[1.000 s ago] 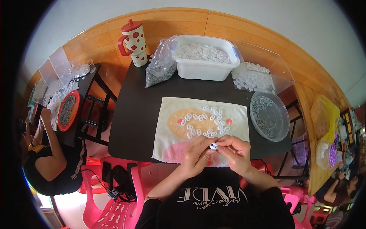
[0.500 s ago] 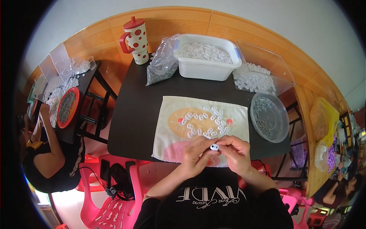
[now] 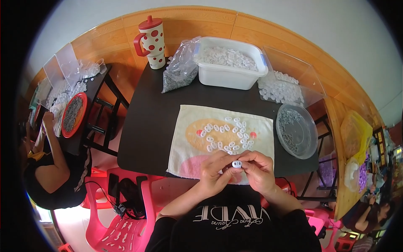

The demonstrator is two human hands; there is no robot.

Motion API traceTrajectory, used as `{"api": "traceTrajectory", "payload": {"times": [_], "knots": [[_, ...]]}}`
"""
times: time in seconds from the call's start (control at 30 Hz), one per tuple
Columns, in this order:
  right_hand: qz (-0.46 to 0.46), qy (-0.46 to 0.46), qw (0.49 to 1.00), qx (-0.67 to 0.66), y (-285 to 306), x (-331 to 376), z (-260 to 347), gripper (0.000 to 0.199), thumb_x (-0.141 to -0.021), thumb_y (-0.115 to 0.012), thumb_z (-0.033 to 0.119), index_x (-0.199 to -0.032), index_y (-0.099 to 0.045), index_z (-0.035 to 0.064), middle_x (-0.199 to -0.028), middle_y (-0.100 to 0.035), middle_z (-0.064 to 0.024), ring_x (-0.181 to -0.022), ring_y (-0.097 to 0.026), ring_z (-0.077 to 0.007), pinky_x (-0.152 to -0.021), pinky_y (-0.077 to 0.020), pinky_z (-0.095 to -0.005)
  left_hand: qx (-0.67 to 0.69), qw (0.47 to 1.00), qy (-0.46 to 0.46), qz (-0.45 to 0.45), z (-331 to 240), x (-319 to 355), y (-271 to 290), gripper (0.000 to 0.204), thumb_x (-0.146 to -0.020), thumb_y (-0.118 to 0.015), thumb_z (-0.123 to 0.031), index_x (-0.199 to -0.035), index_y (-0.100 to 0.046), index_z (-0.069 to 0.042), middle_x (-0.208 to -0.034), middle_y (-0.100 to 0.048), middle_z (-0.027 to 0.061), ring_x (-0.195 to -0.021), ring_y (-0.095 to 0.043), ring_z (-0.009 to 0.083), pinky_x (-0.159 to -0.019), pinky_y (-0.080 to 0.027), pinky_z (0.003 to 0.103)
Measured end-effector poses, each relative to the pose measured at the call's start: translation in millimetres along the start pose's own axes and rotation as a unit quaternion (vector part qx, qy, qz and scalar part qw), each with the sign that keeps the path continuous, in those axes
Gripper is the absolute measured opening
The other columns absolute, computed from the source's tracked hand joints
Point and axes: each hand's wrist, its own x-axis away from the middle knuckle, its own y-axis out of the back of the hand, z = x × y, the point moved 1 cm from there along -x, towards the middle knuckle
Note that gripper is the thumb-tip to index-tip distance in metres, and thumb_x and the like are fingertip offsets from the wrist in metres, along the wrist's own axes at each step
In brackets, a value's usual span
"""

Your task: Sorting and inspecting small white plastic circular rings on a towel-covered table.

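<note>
Between my two hands is a small white oval plastic piece with two dark holes facing up. My left hand pinches it from the left, thumb and forefinger closed on it. From the right, my right hand grips the same piece with its fingertips. Both hands are over the near edge of a cream towel with an orange and pink print. Several similar white two-hole pieces lie scattered on the towel just beyond my fingers. The undersides of my fingers are hidden.
On the dark table stand a spotted tumbler, a bag of grey metal parts, a white tub of white pieces and a clear box. A round clear tray holds metal parts at right. Another person sits at left.
My hands stay together around the white piece, which has tipped slightly. The whole view has shifted a little; the pieces on the towel lie as before.
</note>
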Motion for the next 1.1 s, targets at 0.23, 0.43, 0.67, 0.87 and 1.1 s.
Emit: {"api": "traceTrajectory", "payload": {"times": [0.23, 0.43, 0.67, 0.87, 1.1], "knots": [[0.007, 0.006, 1.000, -0.014, -1.5, 1.3, -4.3, 0.010, -0.094, -0.058, -0.004, -0.101, -0.065, -0.0050, -0.095, -0.068, -0.0095, -0.081, -0.063, -0.0132, -0.072, -0.0493, -0.0244, -0.026, 0.999, -0.031, -0.024, 5.6, 3.6, 3.1, 0.024, -0.079, -0.077, -0.001, -0.102, -0.072, 0.001, -0.081, -0.064, 0.0075, -0.065, -0.057, 0.0127, -0.056, -0.044, 0.024], [-0.012, -0.010, 1.000, -0.015, -0.7, 1.0, -2.5, 0.009, -0.094, -0.058, -0.003, -0.098, -0.066, -0.0044, -0.091, -0.068, -0.0088, -0.077, -0.063, -0.0127, -0.069, -0.0493, -0.0249, -0.043, 0.998, -0.045, -0.004, 5.6, 0.5, 5.0, 0.021, -0.080, -0.073, 0.006, -0.100, -0.070, 0.001, -0.081, -0.064, 0.0077, -0.067, -0.060, 0.0161, -0.058, -0.046, 0.025], [-0.056, -0.042, 0.997, -0.020, -0.3, 1.4, -3.5, 0.005, -0.093, -0.062, 0.000, -0.094, -0.066, -0.0022, -0.086, -0.067, -0.0065, -0.073, -0.062, -0.0109, -0.065, -0.0491, -0.0238, -0.049, 0.999, -0.016, 0.010, 5.6, 4.0, 2.2, 0.021, -0.081, -0.071, 0.008, -0.101, -0.070, 0.002, -0.081, -0.064, 0.0084, -0.069, -0.060, 0.0168, -0.060, -0.047, 0.027], [-0.090, -0.055, 0.994, -0.029, -0.1, 0.0, -5.8, 0.002, -0.092, -0.065, 0.001, -0.091, -0.065, -0.0004, -0.084, -0.066, -0.0046, -0.072, -0.061, -0.0094, -0.063, -0.0481, -0.0227, -0.038, 0.999, 0.018, 0.003, 1.8, 2.2, 0.2, 0.018, -0.082, -0.071, 0.007, -0.099, -0.070, 0.003, -0.082, -0.064, 0.0086, -0.070, -0.060, 0.0153, -0.061, -0.047, 0.026], [-0.101, -0.054, 0.993, -0.038, -2.9, -2.9, -6.2, 0.005, -0.092, -0.065, 0.002, -0.087, -0.064, -0.0002, -0.080, -0.064, -0.0033, -0.067, -0.057, -0.0077, -0.060, -0.0451, -0.0215, 0.108, 0.985, 0.129, 0.035, 7.0, 4.1, 3.2, 0.014, -0.089, -0.065, 0.006, -0.102, -0.070, 0.004, -0.085, -0.064, 0.0059, -0.069, -0.055, 0.0088, -0.059, -0.043, 0.021]]}}
